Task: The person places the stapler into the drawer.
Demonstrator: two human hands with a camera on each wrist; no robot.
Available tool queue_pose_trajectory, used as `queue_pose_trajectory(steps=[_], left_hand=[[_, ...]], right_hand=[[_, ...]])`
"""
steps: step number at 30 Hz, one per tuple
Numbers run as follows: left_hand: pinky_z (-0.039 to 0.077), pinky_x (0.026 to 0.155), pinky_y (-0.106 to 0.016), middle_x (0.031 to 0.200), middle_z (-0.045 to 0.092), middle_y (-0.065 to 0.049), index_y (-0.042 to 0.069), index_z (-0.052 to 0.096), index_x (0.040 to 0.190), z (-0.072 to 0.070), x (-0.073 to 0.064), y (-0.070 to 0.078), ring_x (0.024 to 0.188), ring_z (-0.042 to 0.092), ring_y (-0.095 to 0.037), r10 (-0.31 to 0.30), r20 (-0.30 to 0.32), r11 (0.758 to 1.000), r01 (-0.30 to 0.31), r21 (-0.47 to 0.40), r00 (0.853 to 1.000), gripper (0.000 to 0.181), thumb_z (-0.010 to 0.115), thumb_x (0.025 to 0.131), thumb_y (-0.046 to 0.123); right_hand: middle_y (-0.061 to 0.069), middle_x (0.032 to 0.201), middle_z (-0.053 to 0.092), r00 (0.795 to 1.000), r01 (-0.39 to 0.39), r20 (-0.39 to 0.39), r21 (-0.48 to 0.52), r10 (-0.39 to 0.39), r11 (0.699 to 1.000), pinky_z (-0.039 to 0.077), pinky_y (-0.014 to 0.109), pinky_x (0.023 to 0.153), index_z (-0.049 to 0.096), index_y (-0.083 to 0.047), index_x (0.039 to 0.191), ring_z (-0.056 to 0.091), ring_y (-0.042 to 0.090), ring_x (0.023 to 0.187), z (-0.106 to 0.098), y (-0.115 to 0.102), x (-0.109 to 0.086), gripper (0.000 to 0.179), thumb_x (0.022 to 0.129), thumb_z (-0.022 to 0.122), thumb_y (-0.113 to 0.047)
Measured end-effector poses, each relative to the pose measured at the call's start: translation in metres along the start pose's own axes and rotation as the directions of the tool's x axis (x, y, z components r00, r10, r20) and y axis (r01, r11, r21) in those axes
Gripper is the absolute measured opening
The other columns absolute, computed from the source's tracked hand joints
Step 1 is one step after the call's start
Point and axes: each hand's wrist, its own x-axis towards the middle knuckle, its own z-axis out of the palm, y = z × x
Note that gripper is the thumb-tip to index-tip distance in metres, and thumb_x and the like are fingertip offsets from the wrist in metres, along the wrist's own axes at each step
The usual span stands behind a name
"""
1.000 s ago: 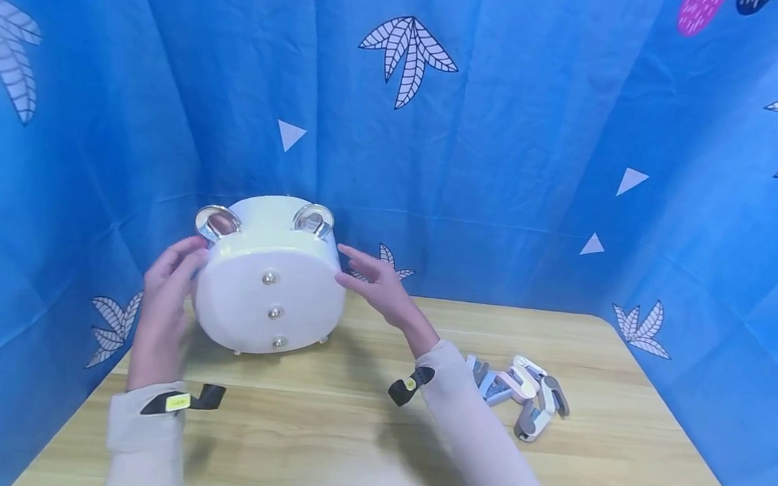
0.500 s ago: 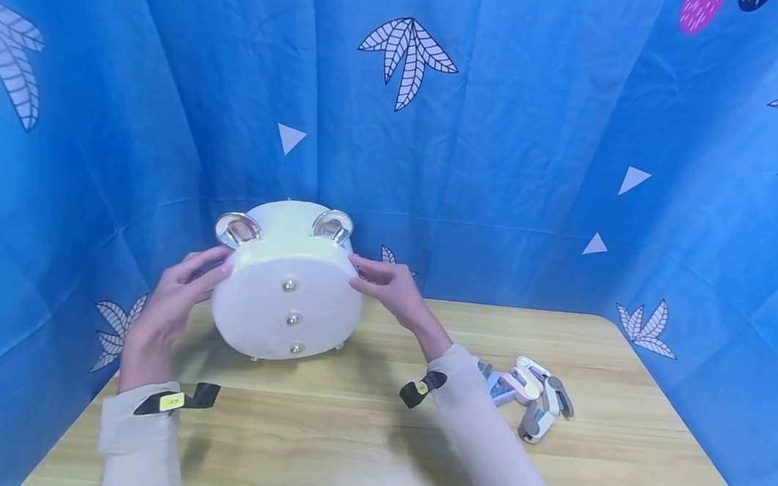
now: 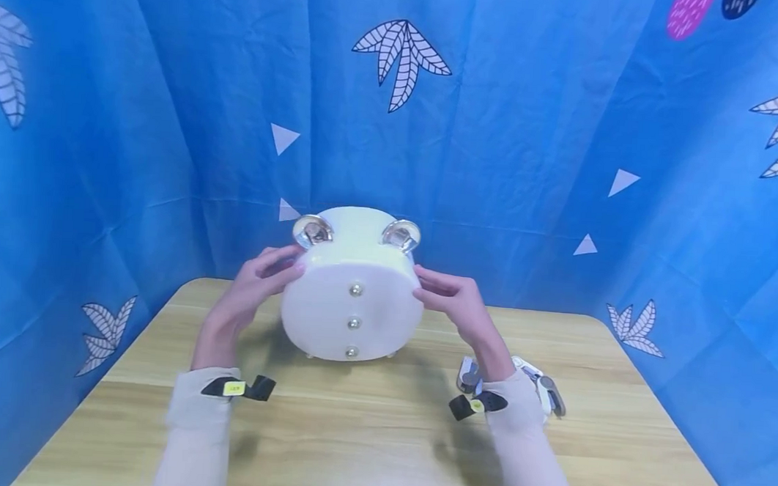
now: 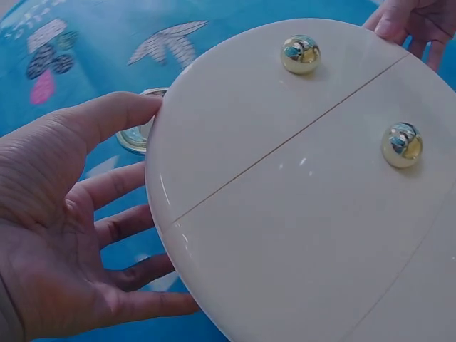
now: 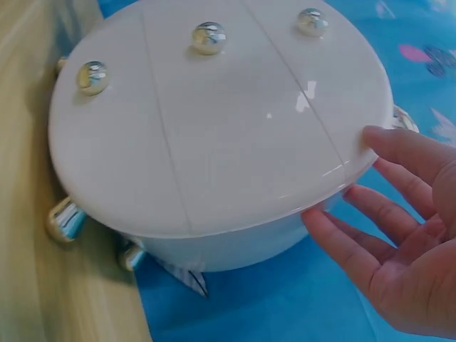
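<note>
A glossy white drawer box (image 3: 352, 311) with a rounded oval front stands upright near the table's back edge. Three shiny gold knobs run down its front, two seams divide it, and two metallic ear-like rings (image 3: 400, 235) stick up on top. My left hand (image 3: 258, 284) holds its left side, thumb at the front edge; in the left wrist view the fingers (image 4: 132, 224) reach along the side. On the opposite side my right hand (image 3: 455, 299) holds it likewise, thumb (image 5: 402, 149) at the front rim. Short gold feet (image 5: 65, 219) show below the box.
Several small grey, white and blue lever-like gadgets (image 3: 546, 394) lie on the wooden table (image 3: 352, 446) at the right, partly hidden by my right forearm. Blue patterned curtain (image 3: 525, 169) surrounds the table at the back and both sides.
The box has moved right, from the table's left side toward the middle, with both hands on it. A second ago both hands were more loosely around its sides.
</note>
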Motion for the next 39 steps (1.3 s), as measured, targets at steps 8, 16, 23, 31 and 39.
queue_pose_trajectory(steps=[8,16,23,31,39], left_hand=[[0.047,0.109,-0.056,0.143,0.048,-0.013,0.014,0.053,0.148,0.022,0.024,0.0,0.143,0.044,-0.035,0.024,0.052,1.0,-0.025,0.006,0.998,0.059,0.07,0.096,0.036],[0.054,0.101,-0.049,0.14,0.051,-0.012,0.015,0.056,0.146,0.03,0.031,0.0,0.136,0.049,-0.034,-0.009,0.086,0.999,0.006,0.034,0.996,0.059,0.072,0.094,0.039],[0.048,0.107,-0.058,0.142,0.05,-0.013,0.016,0.056,0.146,0.042,0.034,0.002,0.143,0.041,-0.038,0.018,0.083,0.999,-0.021,0.034,0.996,0.057,0.071,0.095,0.038],[0.039,0.113,-0.064,0.151,0.047,-0.01,0.017,0.056,0.145,0.047,0.036,0.007,0.146,0.038,-0.038,0.016,0.06,1.0,-0.017,0.024,0.998,0.057,0.071,0.095,0.039],[0.036,0.114,-0.065,0.155,0.044,-0.009,0.013,0.059,0.143,0.045,0.038,0.008,0.145,0.037,-0.038,0.066,0.052,0.998,-0.065,-0.018,0.996,0.053,0.071,0.096,0.034]], right_hand=[[0.011,0.132,0.07,0.999,-0.031,-0.033,-0.042,0.029,0.999,0.061,0.038,0.09,0.067,-0.016,0.136,0.073,0.017,0.111,-0.03,0.005,-0.007,0.05,0.089,0.081,-0.021],[0.012,0.132,0.07,0.995,-0.094,-0.033,-0.068,0.092,0.993,0.061,0.041,0.09,0.067,-0.016,0.136,0.073,0.018,0.11,-0.039,0.002,-0.015,0.051,0.087,0.082,-0.023],[0.012,0.133,0.069,0.994,-0.093,-0.066,-0.101,0.087,0.99,0.06,0.043,0.091,0.067,-0.017,0.136,0.074,0.019,0.109,-0.046,0.002,-0.02,0.052,0.088,0.082,-0.025],[0.012,0.128,0.072,0.983,0.002,-0.181,-0.177,-0.035,0.984,0.059,0.028,0.09,0.069,-0.011,0.131,0.072,0.011,0.108,-0.044,-0.014,-0.029,0.043,0.093,0.076,-0.03],[0.0,0.099,0.078,0.98,0.175,-0.139,0.245,-0.145,0.954,0.062,0.027,0.074,0.075,-0.006,0.111,0.075,0.012,0.089,-0.019,-0.038,-0.034,0.022,0.105,0.059,-0.019]])
